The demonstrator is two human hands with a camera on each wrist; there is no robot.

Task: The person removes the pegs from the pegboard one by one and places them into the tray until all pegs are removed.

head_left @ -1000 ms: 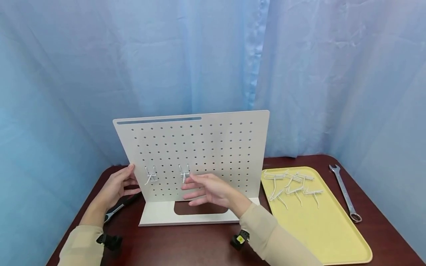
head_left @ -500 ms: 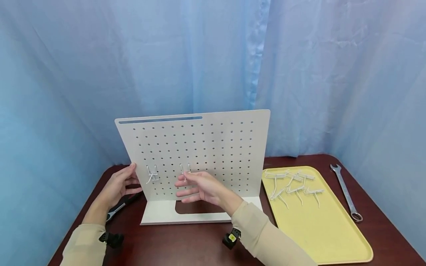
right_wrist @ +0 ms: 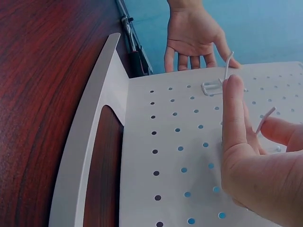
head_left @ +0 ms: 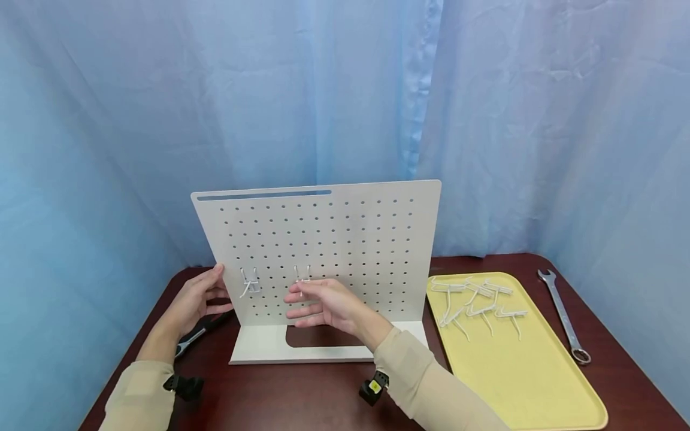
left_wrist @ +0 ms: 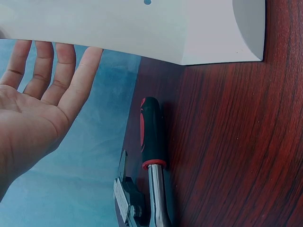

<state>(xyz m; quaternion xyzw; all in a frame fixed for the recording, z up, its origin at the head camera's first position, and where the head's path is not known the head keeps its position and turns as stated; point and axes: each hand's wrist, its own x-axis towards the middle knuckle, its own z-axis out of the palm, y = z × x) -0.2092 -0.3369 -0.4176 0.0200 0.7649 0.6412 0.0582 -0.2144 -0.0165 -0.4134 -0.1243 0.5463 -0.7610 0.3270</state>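
A white pegboard (head_left: 323, 239) stands upright on its base, with a white wire hook (head_left: 250, 284) hung low on its left. My left hand (head_left: 194, 305) holds the board's left edge, thumb at the front and fingers (left_wrist: 66, 71) reaching behind. Further right, a second hook (head_left: 302, 272) sits at the same height, its two upper wires at the holes. My right hand (head_left: 329, 308) pinches this second hook with the thumb beside its prong (right_wrist: 266, 119); the other fingers extend leftward in front of the board. Part of the hook is hidden behind the hand.
On the right a yellow tray (head_left: 533, 383) carries several loose white hooks (head_left: 480, 299). A combination wrench (head_left: 563, 317) lies beyond it. Left of the board, a tool with a black and red handle (left_wrist: 152, 127) lies beside another metal tool (left_wrist: 128, 201). Blue curtains surround the table.
My right hand has moved slightly left and closer in to the second hook, its thumb now over it. My left hand keeps its place at the board's edge. The view has shifted slightly.
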